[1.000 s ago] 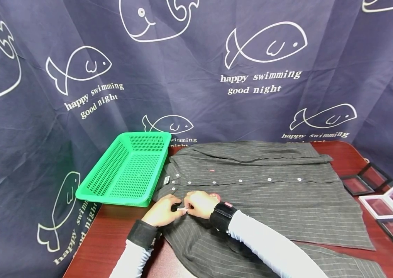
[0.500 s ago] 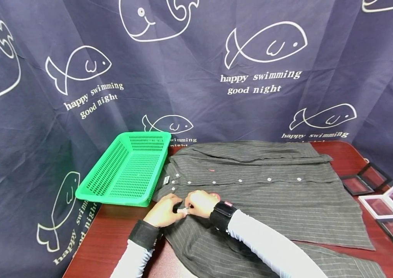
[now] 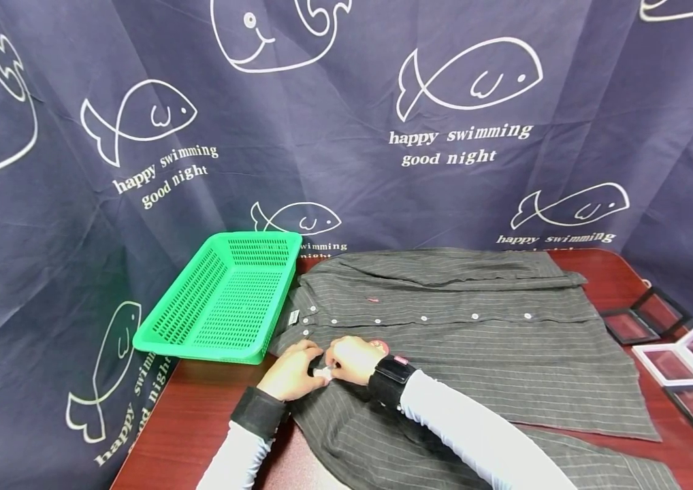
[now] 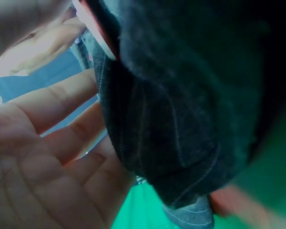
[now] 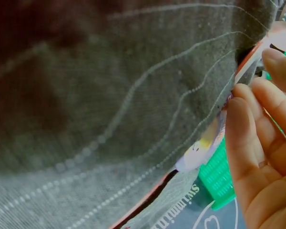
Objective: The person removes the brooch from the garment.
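A dark grey pinstriped shirt [image 3: 444, 361] lies spread on the table, its white buttons facing up. Close below the collar, my right hand [image 3: 355, 361] pinches a small flat white piece [image 3: 323, 373] that looks like a sticker. My left hand [image 3: 291, 373] sits at the other side of that piece, thumb touching it and fingers resting on the shirt, fairly straight in the left wrist view. A round red sticker [image 3: 379, 348] is partly covered by the right hand. In the right wrist view, a lilac-and-yellow sticker [image 5: 200, 148] shows near the fingertips.
A green plastic basket [image 3: 233, 313] stands left of the shirt on the red-brown table [image 3: 199, 408]. Hinged black frames [image 3: 631, 327] and a white one [image 3: 668, 362] lie at the right edge. A fish-print curtain [image 3: 346, 170] hangs behind.
The white piece between the hands shows as a wider patch than a second ago. My left hand has shifted slightly right; the right hand has barely moved.
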A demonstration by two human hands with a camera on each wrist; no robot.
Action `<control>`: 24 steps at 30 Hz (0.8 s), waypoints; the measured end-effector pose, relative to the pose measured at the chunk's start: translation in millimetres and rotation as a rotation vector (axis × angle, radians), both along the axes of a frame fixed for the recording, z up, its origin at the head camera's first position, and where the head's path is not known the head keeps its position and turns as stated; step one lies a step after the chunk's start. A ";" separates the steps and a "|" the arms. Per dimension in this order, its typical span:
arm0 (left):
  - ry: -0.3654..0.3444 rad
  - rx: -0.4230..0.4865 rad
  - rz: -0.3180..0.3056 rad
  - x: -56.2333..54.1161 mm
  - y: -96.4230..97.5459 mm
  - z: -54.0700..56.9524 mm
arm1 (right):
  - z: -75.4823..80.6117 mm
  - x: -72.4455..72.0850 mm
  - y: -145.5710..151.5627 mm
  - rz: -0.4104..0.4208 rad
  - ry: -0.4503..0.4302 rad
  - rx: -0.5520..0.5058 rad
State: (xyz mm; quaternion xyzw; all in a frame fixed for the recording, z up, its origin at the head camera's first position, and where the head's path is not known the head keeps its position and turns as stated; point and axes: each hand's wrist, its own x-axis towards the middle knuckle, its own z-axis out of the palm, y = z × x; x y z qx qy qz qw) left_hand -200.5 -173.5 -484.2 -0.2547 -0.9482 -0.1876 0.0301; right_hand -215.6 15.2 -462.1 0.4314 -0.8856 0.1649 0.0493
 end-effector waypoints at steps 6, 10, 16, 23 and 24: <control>0.007 0.001 0.009 -1.0 -0.5 -4.3 | -2.2 -1.5 0.3 0.015 0.008 -0.006; 0.028 -0.003 -0.001 -0.5 -0.3 -4.5 | -2.0 -1.2 1.1 0.035 0.034 -0.016; 0.059 -0.022 -0.009 -0.4 0.7 -4.6 | -4.4 -0.1 -0.4 0.040 0.103 0.038; 0.043 -0.016 -0.008 2.2 2.6 -1.0 | -3.9 3.0 -0.7 0.098 0.206 0.050; 0.043 -0.015 -0.009 2.6 2.8 -0.5 | -4.2 3.4 -0.7 0.104 0.218 0.049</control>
